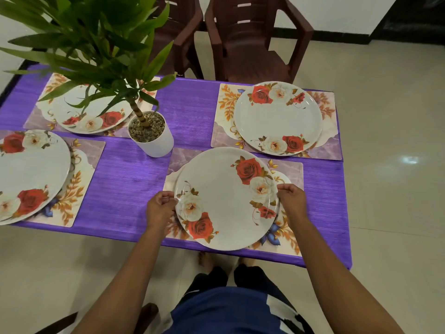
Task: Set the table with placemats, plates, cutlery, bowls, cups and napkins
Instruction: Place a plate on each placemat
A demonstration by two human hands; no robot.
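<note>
Table (134,179), purple cloth | both hands' fingers pinch plate (224,198) at 3 and 9 o'clock | risk: overhanging near edge, may tip.

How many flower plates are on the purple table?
4. One near plate held by both hands, one far right plate, one near left plate cut off by the frame edge, one far left plate partly behind the plant.

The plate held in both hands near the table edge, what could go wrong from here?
1. The plate and its placemat reach the near edge of the table; pulled nearer, the plate could tip off.
2. The left hand and right hand pinch only the rim, so it may slip.
3. The potted plant stands close behind; a push could knock it.
</note>
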